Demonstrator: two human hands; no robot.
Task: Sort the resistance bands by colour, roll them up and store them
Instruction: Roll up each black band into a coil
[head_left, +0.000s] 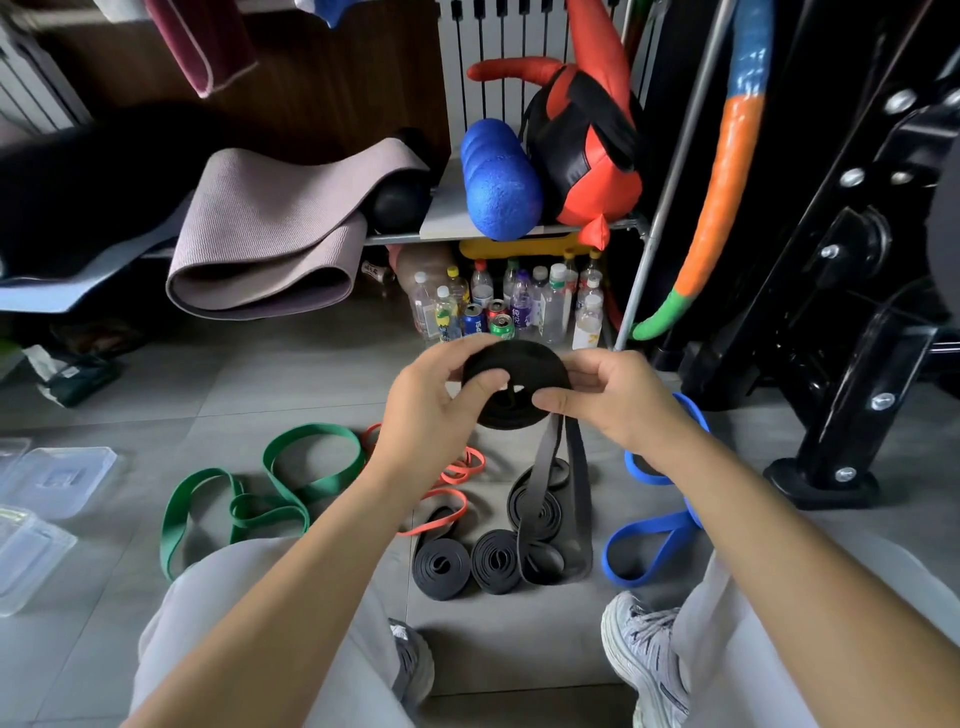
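Both the left hand and the right hand pinch the black roll; I think each turn should be wound tight, the hanging tail flat.

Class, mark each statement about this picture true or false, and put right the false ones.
1. The left hand and the right hand both hold one black roll. True.
2. The green bands are rolled up. False: they lie loose on the floor.
3. Other rolled black bands lie on the floor below the hands. True.
4. The blue bands lie left of the green ones. False: they lie well to the right of them.
5. A loose tail hangs down from the held roll. True.
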